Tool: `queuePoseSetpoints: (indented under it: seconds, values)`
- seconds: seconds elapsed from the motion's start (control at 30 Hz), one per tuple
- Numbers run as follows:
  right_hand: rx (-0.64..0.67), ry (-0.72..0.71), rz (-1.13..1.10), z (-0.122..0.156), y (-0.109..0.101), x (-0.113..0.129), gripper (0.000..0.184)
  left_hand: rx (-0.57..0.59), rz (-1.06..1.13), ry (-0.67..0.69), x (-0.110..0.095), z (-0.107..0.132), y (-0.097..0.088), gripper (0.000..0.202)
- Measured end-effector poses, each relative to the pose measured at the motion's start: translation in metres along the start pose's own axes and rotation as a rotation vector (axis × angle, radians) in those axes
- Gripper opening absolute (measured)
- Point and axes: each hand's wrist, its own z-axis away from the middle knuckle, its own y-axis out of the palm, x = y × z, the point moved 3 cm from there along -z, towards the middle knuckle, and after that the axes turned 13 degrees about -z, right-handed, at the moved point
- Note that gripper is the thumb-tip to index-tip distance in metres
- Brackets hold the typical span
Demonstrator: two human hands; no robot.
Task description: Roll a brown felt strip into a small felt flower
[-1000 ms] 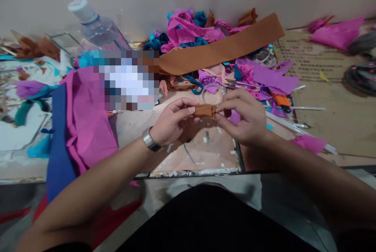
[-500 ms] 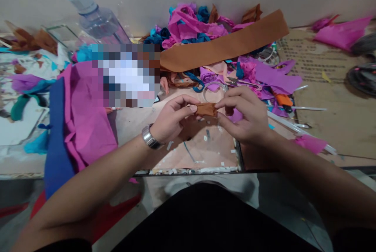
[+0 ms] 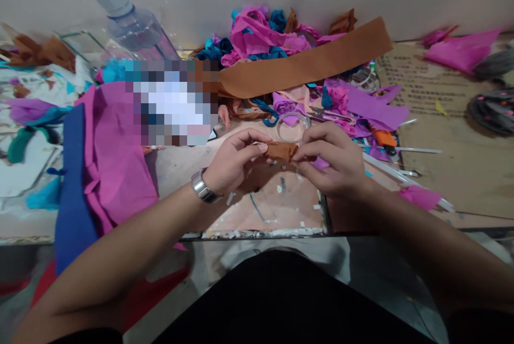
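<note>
A small folded piece of brown crepe paper point(image 3: 281, 151) hangs just above the work board point(image 3: 281, 210), pinched from both sides. My left hand point(image 3: 233, 165), with a metal watch at the wrist, grips its left end between thumb and fingers. My right hand point(image 3: 331, 162) pinches the right end, fingers curled over it. A clear tape roll point(image 3: 293, 125) lies just behind the hands.
A long brown paper strip point(image 3: 305, 66) crosses the back. Pink and blue paper sheets point(image 3: 108, 157) lie at the left, a heap of coloured scraps point(image 3: 265, 36) at the back, a water bottle point(image 3: 128, 23) at the far left. White sticks point(image 3: 401, 170) and purple scraps lie at the right.
Both hands keep hold of the brown piece; my right fingers have curled down closer over its right end. The view has shifted slightly.
</note>
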Motion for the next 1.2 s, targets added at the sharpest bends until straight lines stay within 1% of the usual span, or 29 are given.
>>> queuePoseSetpoints:
  seconds: [0.13, 0.3, 0.43, 0.6, 0.7, 0.83, 1.03, 1.2]
  values:
    - [-0.018, -0.029, 0.024, -0.0027, -0.0014, 0.0022, 0.023, -0.006, 0.018, -0.024, 0.0004, -0.0008, -0.0012, 0.023]
    - [-0.008, 0.024, 0.048, -0.0014, -0.0002, -0.0006, 0.028, -0.021, 0.009, -0.013, 0.0016, -0.0003, -0.0032, 0.025]
    - [-0.025, 0.047, 0.028, -0.0011, -0.0004, -0.0035, 0.025, -0.014, 0.018, 0.001, -0.0007, 0.0022, -0.0004, 0.024]
    - [-0.013, 0.005, 0.059, -0.0018, -0.0002, -0.0018, 0.019, -0.016, 0.009, 0.023, -0.0023, 0.0038, 0.0017, 0.024]
    - [-0.021, -0.007, 0.068, -0.0010, -0.0003, -0.0010, 0.021, -0.022, 0.007, 0.041, -0.0020, 0.0036, 0.0008, 0.023]
    - [-0.049, -0.030, 0.063, -0.0002, -0.0015, -0.0005, 0.028, -0.008, 0.013, 0.050, -0.0029, 0.0036, 0.0015, 0.024]
    - [0.012, -0.033, 0.021, 0.0004, 0.0009, -0.0008, 0.023, -0.003, -0.083, 0.127, -0.0008, 0.0018, -0.0003, 0.022]
    - [0.062, 0.040, 0.025, 0.0021, 0.0027, -0.0023, 0.019, 0.011, -0.181, 0.202, 0.0014, 0.0011, -0.0034, 0.021]
